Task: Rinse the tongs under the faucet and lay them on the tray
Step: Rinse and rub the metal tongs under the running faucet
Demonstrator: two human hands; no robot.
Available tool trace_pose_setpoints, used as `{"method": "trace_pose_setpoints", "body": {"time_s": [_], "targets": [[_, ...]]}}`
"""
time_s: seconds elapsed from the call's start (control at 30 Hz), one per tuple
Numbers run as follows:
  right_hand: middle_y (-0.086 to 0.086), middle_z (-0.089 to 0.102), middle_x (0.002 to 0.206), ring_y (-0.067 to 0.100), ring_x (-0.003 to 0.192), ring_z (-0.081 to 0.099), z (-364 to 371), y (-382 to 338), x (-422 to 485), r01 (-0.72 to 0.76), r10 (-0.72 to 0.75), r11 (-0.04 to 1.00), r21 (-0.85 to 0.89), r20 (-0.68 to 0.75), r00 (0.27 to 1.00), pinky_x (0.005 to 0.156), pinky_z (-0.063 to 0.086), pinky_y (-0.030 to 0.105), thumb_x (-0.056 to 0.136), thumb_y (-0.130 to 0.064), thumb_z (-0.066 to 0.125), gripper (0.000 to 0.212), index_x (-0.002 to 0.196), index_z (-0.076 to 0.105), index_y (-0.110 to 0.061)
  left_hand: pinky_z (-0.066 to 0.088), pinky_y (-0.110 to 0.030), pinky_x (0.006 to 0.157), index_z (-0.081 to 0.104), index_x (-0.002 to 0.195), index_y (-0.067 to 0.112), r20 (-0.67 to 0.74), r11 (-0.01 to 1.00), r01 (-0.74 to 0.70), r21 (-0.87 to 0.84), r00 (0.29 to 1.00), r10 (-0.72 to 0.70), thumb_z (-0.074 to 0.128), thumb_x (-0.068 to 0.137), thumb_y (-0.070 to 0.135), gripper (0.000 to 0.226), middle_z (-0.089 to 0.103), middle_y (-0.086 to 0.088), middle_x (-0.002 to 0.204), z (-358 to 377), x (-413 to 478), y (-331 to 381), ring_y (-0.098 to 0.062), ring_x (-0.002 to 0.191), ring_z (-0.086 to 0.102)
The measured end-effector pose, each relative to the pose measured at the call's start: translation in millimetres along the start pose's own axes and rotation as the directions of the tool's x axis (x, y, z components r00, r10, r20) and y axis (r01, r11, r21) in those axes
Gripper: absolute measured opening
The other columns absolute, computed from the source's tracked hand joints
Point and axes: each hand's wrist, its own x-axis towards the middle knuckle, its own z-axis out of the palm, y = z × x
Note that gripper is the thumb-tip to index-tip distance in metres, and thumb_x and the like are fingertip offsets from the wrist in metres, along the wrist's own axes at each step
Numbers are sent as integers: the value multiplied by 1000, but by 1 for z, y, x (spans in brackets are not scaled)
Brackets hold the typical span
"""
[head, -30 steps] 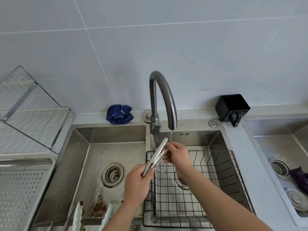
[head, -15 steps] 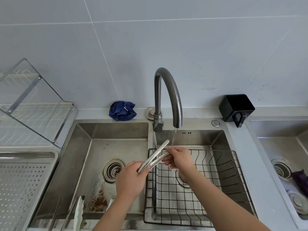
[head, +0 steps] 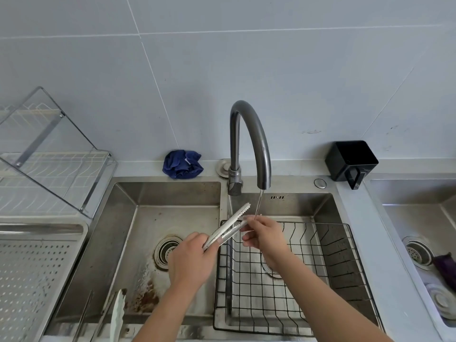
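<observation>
Under the curved grey metal faucet [head: 249, 141], we rinse the serrated steel tongs [head: 228, 229].
Our left hand [head: 190, 260] grips the handle, our right hand [head: 265, 234] pinches one arm; the perforated steel tray [head: 37, 272] waits.

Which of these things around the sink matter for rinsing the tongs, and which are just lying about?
In use: tongs, faucet, left hand, right hand, tray.

Lying about: blue cloth, black cup, wire basket, dish rack.
</observation>
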Motion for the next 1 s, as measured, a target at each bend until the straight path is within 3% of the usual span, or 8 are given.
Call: {"method": "trace_pose_setpoints", "body": {"time_s": [0.17,0.3,0.4,0.57,0.7,0.8,0.9,1.0], "targets": [[17,66,71,22,53,65,4,-2,2,39,-42,997,-72,-40,998,48,58,30,103,-8,56,21,89,70,1,46,-31,53,53,65,26,20,998,-26,65,999,25,57,89,57,40,53,8,67,2,-2,1,-10,56,53],[17,76,77,23,57,71,2,-4,2,-100,86,959,263,64,994,49,59,28,108,-15,49,30,96,70,3,32,-26,46,41,58,31,-12,1000,-25,10,1000,25,55,89,55,42,48,8,60,-1,-4,2,-6,50,45],[18,78,90,24,68,74,-1,1,-1,-156,96,911,381,171,981,57,63,30,104,-10,55,22,102,72,4,38,-28,49,40,58,29,-21,1000,-8,8,1000,8,57,92,51,44,48,7,61,-5,-4,0,-10,51,48],[17,72,75,23,61,70,4,4,0,-67,68,967,245,5,998,55,60,28,97,0,59,17,89,73,4,29,-23,44,59,72,31,-22,991,-109,81,994,111,62,89,48,24,52,11,65,-6,-9,2,-6,49,47],[11,67,61,18,48,62,9,-1,1,-52,58,998,44,-147,987,45,53,29,102,-12,51,27,81,66,-2,33,-21,41,67,75,29,-15,978,-172,121,984,175,66,85,45,18,54,13,65,-1,-12,4,-5,49,48],[14,73,71,20,54,66,9,-1,0,-70,81,990,124,-90,993,47,54,30,106,-21,52,31,83,66,-5,36,-24,44,61,67,27,-21,992,-75,97,997,77,62,88,47,29,52,9,63,4,-10,3,-6,51,49],[16,77,100,21,77,71,5,4,-1,-86,48,940,330,120,992,63,59,34,105,-22,54,26,111,69,-1,32,-27,47,51,60,21,34,994,96,44,995,-98,58,93,47,42,50,5,57,6,-3,2,-10,50,47],[17,74,103,24,81,69,4,10,-4,-124,25,859,497,202,979,64,58,33,102,-24,58,26,115,65,-2,36,-28,49,61,63,16,203,938,270,-219,953,-227,57,97,41,42,53,5,51,6,4,7,-14,48,48]]}}
